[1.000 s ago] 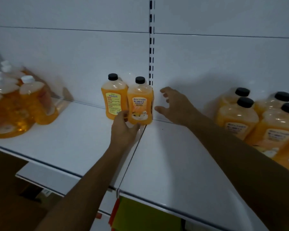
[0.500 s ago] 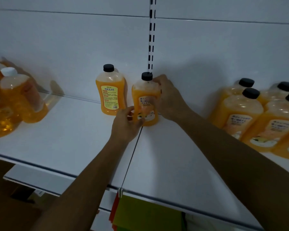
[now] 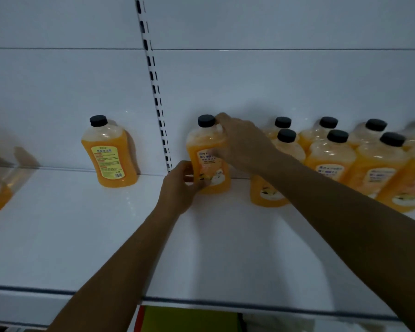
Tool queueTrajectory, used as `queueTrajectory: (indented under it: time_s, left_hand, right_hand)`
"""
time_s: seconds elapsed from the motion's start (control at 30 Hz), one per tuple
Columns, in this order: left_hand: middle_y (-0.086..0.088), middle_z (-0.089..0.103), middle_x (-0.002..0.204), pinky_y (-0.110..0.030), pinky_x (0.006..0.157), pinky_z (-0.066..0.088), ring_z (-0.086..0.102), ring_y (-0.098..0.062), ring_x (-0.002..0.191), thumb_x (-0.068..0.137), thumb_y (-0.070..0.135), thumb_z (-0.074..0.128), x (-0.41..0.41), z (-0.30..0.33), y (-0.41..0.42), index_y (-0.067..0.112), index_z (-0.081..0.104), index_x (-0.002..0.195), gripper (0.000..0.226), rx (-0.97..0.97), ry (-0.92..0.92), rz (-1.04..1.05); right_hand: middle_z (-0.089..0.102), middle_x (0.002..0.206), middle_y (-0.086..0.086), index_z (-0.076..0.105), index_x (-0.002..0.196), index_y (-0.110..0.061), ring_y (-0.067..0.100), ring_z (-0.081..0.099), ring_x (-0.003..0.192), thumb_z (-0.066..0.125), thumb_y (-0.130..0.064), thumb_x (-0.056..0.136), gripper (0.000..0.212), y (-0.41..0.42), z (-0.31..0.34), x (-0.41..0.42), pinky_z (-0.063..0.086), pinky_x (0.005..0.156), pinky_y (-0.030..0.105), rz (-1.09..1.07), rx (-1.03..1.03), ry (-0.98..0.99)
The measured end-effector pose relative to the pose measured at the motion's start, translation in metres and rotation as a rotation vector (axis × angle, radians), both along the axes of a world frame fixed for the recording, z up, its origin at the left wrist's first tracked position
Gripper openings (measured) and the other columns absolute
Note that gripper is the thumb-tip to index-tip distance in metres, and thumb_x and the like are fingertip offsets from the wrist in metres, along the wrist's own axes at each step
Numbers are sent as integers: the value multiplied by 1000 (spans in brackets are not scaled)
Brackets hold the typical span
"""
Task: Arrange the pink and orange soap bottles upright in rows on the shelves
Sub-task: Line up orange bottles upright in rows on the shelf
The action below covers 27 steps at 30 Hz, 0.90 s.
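So both hands are on the same orange bottle [image 3: 210, 159], standing upright near the back of the shelf [image 3: 106, 236]. Right hand [image 3: 240, 142] wraps its shoulder, left hand [image 3: 180, 185] pinches the base. The packed row of bottles [image 3: 340, 159] sits just right, so I'd guess it slides that way.

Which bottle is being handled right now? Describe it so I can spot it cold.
Find the slotted upright in the white back panel; the orange soap bottle stands just right of its foot on the shelf. It alone is held: the right hand grips its shoulder, the left hand its base, apart from the bottle cluster to its right.
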<state>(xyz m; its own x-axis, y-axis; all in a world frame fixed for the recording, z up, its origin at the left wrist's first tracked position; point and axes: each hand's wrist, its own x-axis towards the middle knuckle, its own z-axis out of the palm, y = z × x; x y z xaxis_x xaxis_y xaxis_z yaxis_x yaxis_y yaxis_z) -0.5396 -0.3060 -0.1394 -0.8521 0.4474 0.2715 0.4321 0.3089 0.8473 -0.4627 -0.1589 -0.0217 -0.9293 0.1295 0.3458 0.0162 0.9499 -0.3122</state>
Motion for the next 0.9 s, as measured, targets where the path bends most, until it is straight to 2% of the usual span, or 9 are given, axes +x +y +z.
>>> queueTrajectory:
  time_s: [0.2,0.33,0.4,0.53,0.73,0.9]
  left_hand:
    - [9,67,100,-14,69,48,64,-6,86,77,22,80,-3,-12,41,18,59,110,40,-17,6,-26]
    - [8,67,101,-22,73,53,66,-9,89,76,18,80,-6,-19,54,18,59,109,39,-27,9,-61]
    - [9,67,101,-25,75,55,67,-10,90,77,16,78,-8,-20,59,19,60,110,37,-32,32,-60]
    - [8,68,103,-30,79,55,67,-13,92,80,18,76,-11,-21,61,18,62,112,35,-69,47,-48]
    - [-1,71,110,-40,86,57,67,-15,96,79,29,77,-8,-23,62,13,63,116,42,-82,32,-19]
    - [1,71,111,-36,86,57,68,-13,96,82,25,74,-2,-13,57,17,66,119,38,-133,78,-33]
  right_hand:
    - [53,125,7,43,130,-12,27,57,107,71,-37,84,59,17,9,12,47,86,38,-96,284,2]
    - [61,108,9,34,128,-13,26,61,93,69,-24,85,57,23,7,14,44,75,35,-171,502,39]
    - [63,103,9,35,127,-13,28,60,93,69,-23,84,55,27,9,13,42,82,39,-210,620,23]
    - [64,103,7,36,126,-15,29,60,94,67,-21,86,51,34,11,8,40,90,43,-226,588,-18]
    - [61,103,8,34,129,-13,28,61,89,64,-16,88,50,36,7,5,40,80,40,-221,588,-1]
    - [59,112,11,34,130,-12,30,59,99,60,-15,88,50,33,8,8,42,87,44,-215,589,-44]
